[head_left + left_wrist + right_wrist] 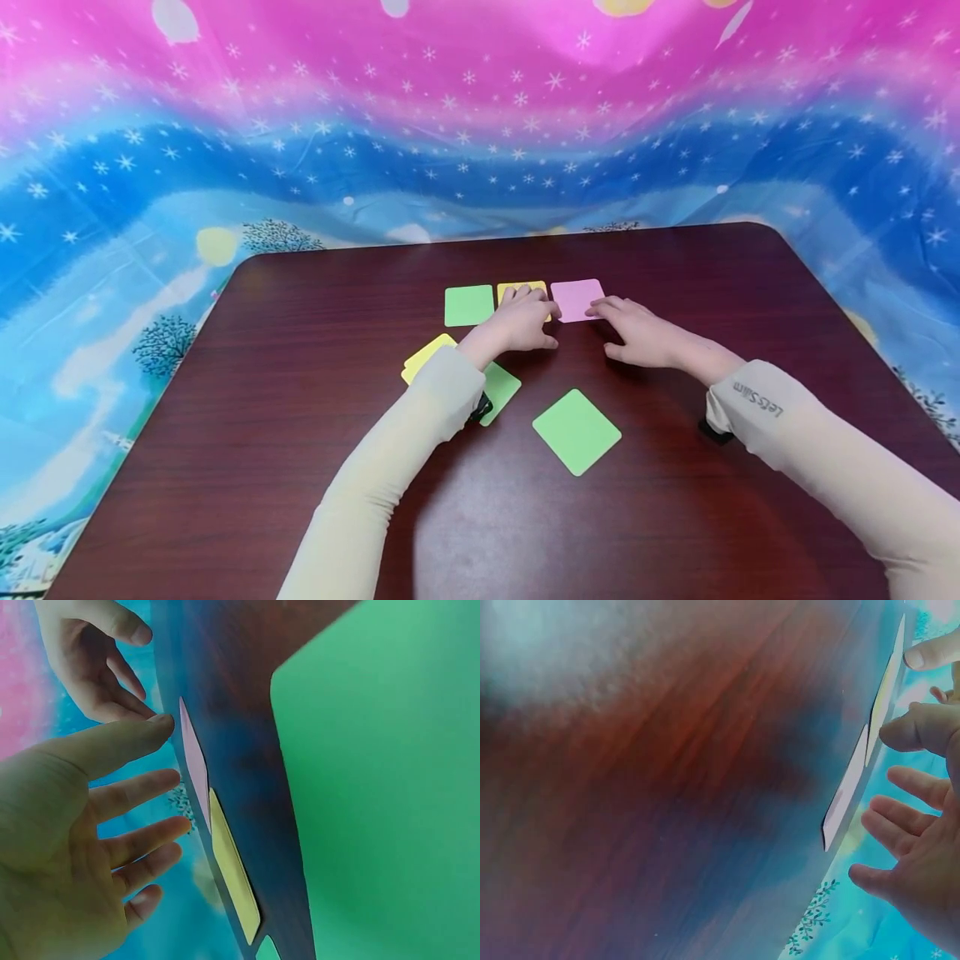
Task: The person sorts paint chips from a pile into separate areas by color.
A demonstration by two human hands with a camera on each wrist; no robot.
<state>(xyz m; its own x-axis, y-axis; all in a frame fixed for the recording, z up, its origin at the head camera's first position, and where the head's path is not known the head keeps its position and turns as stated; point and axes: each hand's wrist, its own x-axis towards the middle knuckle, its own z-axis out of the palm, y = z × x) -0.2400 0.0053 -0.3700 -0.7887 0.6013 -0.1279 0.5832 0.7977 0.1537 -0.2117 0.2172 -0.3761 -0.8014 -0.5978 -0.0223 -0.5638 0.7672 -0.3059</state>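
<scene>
Three square cards lie in a row toward the far side of the table: green (468, 306), yellow (234, 296) would be misplaced, so the yellow card (234, 866) is marked in the left wrist view, and pink (573, 298) is on the right. Over the yellow card my left hand (519, 323) reaches with fingers spread and relaxed, its index fingertip by the pink card's left edge. My right hand (641, 335) has its fingertips at the pink card's right edge, thumb apart. Neither hand grips a card.
Nearer me, a green card (577, 433) lies turned like a diamond. Overlapping yellow cards (425, 358) and another green card (504, 387) lie partly under my left forearm. A patterned cloth (450, 125) hangs behind the dark wooden table (300, 400).
</scene>
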